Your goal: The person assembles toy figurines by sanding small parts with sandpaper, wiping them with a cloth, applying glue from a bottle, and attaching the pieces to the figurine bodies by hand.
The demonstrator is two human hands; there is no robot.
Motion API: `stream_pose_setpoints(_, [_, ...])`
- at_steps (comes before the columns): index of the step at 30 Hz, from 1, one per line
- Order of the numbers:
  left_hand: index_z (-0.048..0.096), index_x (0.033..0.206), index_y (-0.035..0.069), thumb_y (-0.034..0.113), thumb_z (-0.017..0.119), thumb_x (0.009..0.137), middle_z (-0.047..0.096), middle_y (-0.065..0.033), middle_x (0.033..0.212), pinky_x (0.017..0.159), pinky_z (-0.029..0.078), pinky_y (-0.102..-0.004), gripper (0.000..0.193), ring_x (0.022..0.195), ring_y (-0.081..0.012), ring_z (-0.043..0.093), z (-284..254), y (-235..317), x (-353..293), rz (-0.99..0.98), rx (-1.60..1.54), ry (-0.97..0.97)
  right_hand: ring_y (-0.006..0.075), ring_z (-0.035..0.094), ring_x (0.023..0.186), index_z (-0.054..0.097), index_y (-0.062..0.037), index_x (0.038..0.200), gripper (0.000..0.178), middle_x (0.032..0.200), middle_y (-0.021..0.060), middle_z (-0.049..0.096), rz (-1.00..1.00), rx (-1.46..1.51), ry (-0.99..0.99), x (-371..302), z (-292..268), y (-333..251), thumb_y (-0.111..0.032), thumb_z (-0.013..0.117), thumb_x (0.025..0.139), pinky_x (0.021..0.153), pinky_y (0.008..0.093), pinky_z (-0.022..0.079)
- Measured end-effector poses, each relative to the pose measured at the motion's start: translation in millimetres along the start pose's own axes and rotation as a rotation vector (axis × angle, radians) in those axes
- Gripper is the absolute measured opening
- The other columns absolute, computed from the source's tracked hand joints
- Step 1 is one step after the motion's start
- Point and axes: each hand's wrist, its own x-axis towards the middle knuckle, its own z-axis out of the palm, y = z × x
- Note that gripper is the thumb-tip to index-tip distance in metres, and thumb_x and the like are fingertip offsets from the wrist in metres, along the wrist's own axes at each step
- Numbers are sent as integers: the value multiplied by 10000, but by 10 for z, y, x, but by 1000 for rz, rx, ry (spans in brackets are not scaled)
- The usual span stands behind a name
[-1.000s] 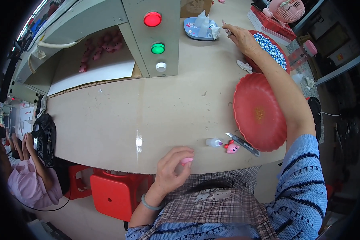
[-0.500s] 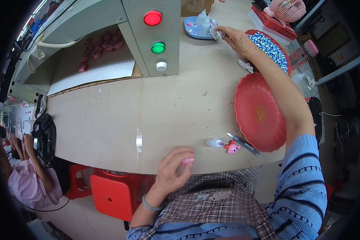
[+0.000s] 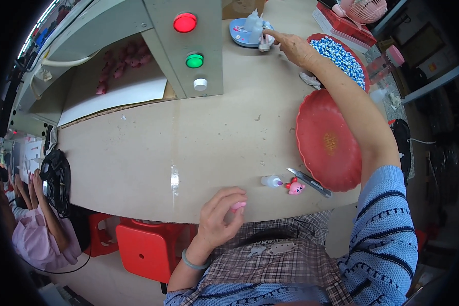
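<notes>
At the tabletop's [image 3: 224, 143] near edge, the left hand [image 3: 220, 215] pinches a small pink piece [image 3: 238, 205], likely light, smooth and best held by its sides; whether the right hand [image 3: 296, 50], by the blue tray's [image 3: 235, 36] right edge, grips anything, I cannot tell.
</notes>
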Motion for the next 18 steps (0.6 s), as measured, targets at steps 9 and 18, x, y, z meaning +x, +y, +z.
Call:
stream_pose_setpoints(9, [623, 965, -7, -78, 637, 731, 646, -165, 1012, 708, 541, -317, 245, 854, -285, 660, 24, -2, -3, 3, 21, 17, 307, 670, 901, 677, -61, 1035, 215, 965, 143, 695, 173, -163, 85, -696, -590, 274, -197, 571, 905, 805, 428, 533])
stream_pose_setpoints(18, [624, 961, -6, -81, 620, 733, 648, -170, 1001, 742, 536, -330, 240, 871, -297, 660, 68, 53, 4, 23, 77, 3, 316, 690, 844, 691, -46, 944, 186, 876, 160, 700, 228, -357, -134, -948, -378, 81, -154, 611, 814, 715, 434, 553])
